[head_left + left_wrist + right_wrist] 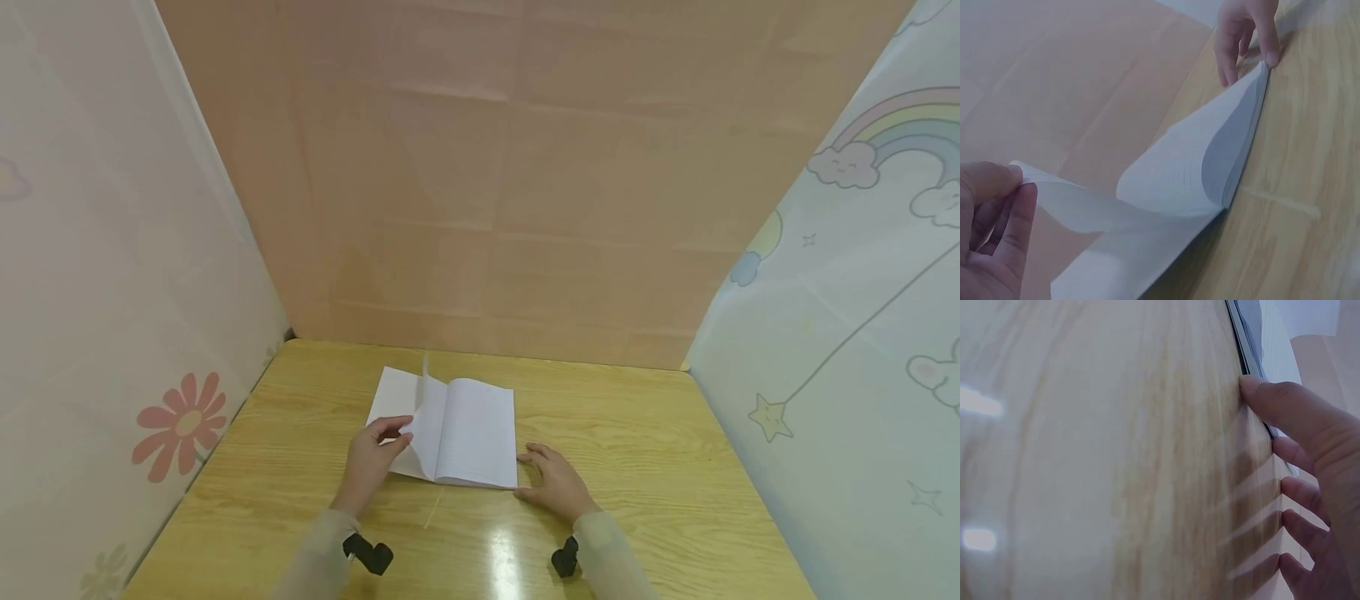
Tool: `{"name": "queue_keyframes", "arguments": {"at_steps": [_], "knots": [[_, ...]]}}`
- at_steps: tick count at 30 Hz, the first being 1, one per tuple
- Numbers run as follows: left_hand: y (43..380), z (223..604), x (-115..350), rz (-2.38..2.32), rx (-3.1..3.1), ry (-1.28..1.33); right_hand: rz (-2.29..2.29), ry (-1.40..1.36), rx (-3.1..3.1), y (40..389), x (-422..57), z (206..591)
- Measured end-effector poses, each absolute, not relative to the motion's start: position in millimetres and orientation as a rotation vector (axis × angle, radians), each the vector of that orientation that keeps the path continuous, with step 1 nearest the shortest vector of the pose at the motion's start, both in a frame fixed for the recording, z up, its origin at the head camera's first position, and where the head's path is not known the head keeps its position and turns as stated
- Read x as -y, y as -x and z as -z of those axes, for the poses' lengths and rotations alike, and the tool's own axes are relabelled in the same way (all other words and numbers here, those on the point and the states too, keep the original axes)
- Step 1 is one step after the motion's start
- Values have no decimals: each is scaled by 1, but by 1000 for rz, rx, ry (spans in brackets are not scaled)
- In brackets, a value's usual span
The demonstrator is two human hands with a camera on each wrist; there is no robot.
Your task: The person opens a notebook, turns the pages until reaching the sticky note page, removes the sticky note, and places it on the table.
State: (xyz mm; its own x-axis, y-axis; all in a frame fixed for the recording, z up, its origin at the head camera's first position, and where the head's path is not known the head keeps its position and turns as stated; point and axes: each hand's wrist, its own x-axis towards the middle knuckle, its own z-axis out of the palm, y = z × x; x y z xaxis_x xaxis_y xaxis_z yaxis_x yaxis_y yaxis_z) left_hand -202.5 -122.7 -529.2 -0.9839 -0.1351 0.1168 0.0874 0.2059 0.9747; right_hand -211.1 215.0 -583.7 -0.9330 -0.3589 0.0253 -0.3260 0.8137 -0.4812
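Note:
An open notebook (480, 433) with white lined pages lies on the wooden table. Between thumb and fingers, my left hand (367, 462) pinches the outer edge of a page (1075, 203), which is lifted and curves over the left side. My right hand (558, 483) is at the notebook's lower right corner. Its thumb (1272, 397) touches the edge there, while the other fingers are spread and bent a little, their tips on the tabletop beside the book. Nothing is gripped in that hand.
The wooden table (637, 433) extends around the notebook and shines near its front. A tan sheet (495, 208) hangs behind it. Patterned cloths stand at the left (112, 275) and right (847, 333). A black wrist device (367, 554) sits at each sleeve.

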Motion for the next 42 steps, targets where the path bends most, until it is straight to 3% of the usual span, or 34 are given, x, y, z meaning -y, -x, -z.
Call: {"name": "queue_keyframes", "arguments": {"at_steps": [26,42], "knots": [[187,562,166,1760,2327,-383,761,565,-2930,211,-215,585],[187,587,185,1562,2545,-365,747,563,-2930,212,-216,585]]}}
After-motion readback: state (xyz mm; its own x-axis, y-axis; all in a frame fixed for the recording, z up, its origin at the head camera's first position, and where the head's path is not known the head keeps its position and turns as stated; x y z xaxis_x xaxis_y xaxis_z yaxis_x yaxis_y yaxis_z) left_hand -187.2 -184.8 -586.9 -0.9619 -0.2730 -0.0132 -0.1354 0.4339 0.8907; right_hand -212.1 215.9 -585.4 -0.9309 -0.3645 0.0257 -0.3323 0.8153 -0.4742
